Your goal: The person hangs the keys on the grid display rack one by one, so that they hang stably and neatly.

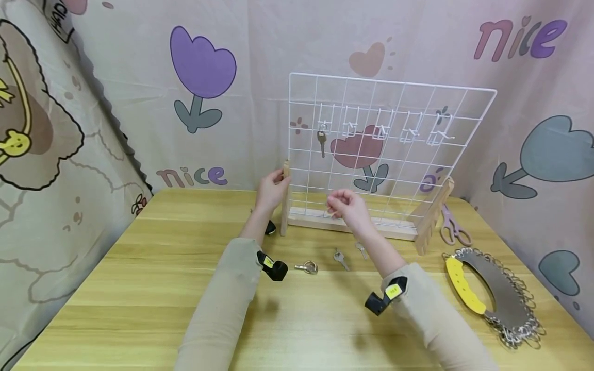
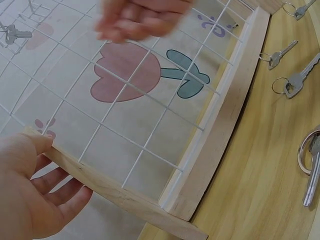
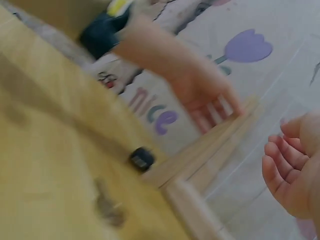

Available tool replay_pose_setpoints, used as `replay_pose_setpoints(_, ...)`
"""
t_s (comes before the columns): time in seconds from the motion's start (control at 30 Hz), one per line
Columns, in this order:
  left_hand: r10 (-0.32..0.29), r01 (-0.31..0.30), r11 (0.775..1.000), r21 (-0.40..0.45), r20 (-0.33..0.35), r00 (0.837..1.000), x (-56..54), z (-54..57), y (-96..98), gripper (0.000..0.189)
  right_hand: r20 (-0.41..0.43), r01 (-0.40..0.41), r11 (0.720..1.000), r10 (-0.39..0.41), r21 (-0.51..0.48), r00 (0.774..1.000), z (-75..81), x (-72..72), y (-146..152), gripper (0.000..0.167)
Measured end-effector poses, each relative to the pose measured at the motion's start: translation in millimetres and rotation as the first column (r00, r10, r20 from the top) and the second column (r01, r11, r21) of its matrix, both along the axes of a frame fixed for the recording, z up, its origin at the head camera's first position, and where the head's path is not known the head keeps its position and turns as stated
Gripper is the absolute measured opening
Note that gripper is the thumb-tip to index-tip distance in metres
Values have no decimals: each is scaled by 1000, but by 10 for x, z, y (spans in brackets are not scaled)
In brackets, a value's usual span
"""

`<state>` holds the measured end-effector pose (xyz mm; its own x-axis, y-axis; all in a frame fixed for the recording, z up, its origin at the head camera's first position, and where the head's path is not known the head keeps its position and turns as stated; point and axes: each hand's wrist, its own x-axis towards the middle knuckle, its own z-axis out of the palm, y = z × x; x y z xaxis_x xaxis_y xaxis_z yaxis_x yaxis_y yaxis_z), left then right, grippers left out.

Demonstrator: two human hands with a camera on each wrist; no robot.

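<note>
Rack [image 1: 320, 222] stands near the tabletop's [image 1: 139, 288] back edge, ahead of the person, long axis running side to side, its right end angled slightly away from that edge. The left hand [image 1: 271, 190], the nearer, pinches its left post [image 2: 132, 200]; the right hand [image 1: 350, 208], loosely curled, seems just clear of the wire grid [image 1: 390, 82]. Hooks [image 1: 381, 132] point toward the person.
</note>
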<state>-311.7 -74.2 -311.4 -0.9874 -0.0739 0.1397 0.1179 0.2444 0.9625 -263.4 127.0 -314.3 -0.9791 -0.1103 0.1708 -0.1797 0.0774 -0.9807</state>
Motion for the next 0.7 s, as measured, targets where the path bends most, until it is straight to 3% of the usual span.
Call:
replay_pose_setpoints(0.27,10,-10,1000,5,3,1000,-11,-1,10,49,95,-104,985,92,141,991,-491,211,51,26)
replay_pose_setpoints(0.53,4,-4,1000,16,-6,1000,-16,-4,7,48,138,-218,922,182,319,974,-786,319,6,20)
replay_pose_setpoints(0.6,3,-3,1000,16,-3,1000,-14,1,6,48,149,-228,908,186,352,971,-837,332,-20,18)
replay_pose_setpoints(0.7,2,-2,1000,15,5,1000,-10,5,5,48,100,-205,875,179,438,979,-892,346,-67,15)
